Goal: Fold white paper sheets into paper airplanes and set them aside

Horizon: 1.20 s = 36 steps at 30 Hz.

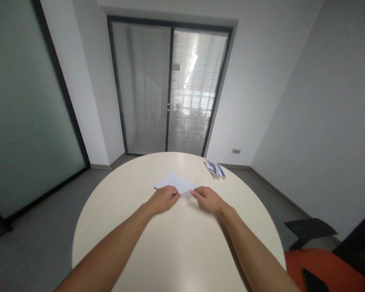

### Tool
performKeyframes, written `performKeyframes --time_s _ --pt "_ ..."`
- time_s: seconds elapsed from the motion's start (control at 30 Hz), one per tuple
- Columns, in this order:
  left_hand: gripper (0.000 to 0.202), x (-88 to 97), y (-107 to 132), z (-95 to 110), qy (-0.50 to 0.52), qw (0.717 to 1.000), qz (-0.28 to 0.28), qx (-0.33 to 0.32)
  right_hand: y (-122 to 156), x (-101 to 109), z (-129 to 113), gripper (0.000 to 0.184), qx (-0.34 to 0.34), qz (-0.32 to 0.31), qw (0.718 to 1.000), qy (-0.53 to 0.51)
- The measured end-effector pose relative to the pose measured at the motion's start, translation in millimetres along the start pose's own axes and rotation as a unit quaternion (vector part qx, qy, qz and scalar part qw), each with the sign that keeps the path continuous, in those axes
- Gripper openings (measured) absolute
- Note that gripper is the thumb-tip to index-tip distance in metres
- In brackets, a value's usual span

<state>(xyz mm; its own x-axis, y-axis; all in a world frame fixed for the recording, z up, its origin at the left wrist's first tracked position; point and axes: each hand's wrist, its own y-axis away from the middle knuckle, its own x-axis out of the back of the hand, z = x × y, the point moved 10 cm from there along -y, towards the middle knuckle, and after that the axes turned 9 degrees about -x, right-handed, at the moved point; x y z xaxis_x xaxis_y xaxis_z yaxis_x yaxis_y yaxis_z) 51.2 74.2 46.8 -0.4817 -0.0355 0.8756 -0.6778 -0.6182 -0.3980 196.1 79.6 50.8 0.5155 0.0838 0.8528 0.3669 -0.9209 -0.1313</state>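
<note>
A white sheet of paper [174,181] lies on the round cream table [176,239], turned so that a corner points away from me. Its near edge is bent up in a narrow flap between my hands. My left hand [165,198] pinches this edge at the left, fingers closed, covering part of the sheet. At the right end of the flap, my right hand [209,198] grips the paper between thumb and fingers, slightly above the tabletop. The sheet's underside and the fingertips beneath it are hidden.
Near the table's far right edge lies a folded paper piece with a dark printed pattern [215,168]. An orange chair with black armrests [325,263] stands at the right, close to the table. Beyond the table is a glass partition with blinds [146,89].
</note>
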Motion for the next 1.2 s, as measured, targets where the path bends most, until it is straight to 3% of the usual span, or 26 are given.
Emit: performKeyframes --time_s 0.4,0.7,1.2 --pt "0.026 -1.8 -0.2 -4.4 -0.025 1.0 -0.002 0.013 -4.6 -1.8 3.9 0.046 0.021 0.02 1.0 -0.011" --pt "0.026 -7.3 0.3 2.2 0.039 0.998 -0.007 -0.056 -7.1 -15.8 20.2 0.043 0.028 -0.037 0.994 -0.1" --pt "0.019 -8.5 -2.4 -5.0 0.017 1.0 0.006 -0.003 -9.3 -7.6 11.3 0.038 0.006 0.014 0.999 -0.041"
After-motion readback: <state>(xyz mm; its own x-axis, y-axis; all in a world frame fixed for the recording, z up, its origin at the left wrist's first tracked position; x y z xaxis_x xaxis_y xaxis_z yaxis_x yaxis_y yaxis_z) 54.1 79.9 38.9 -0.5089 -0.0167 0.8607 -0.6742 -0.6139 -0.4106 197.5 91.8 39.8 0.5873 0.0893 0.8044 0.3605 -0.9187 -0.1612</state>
